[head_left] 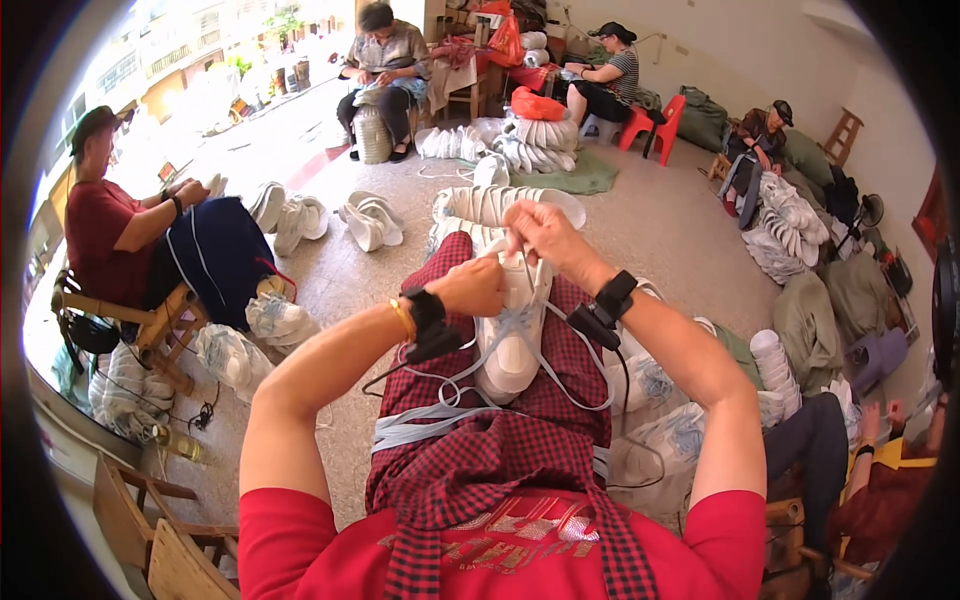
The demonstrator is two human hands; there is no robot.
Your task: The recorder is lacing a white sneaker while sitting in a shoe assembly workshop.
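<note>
A white sneaker [510,362] rests on my lap, its toe pointing toward me. Pale blue shoelace [515,322] crosses its front, and loose lengths loop out to both sides. My left hand [476,287] is closed in a fist against the shoe's left side; whatever it grips is hidden. Over the shoe's opening my right hand [548,236] is closed in a pinch, with a thin strand or tool below the fingers that I cannot make out. A bundle of pale blue laces [425,428] lies across my checked apron [480,460].
Beyond my knees lies a row of nested white shoes [510,205]. Bagged shoes [665,440] stand at my right, more shoes [235,355] at my left. Several people sit around; the nearest at left is a person in dark red [110,215]. A wooden chair [150,510] stands lower left.
</note>
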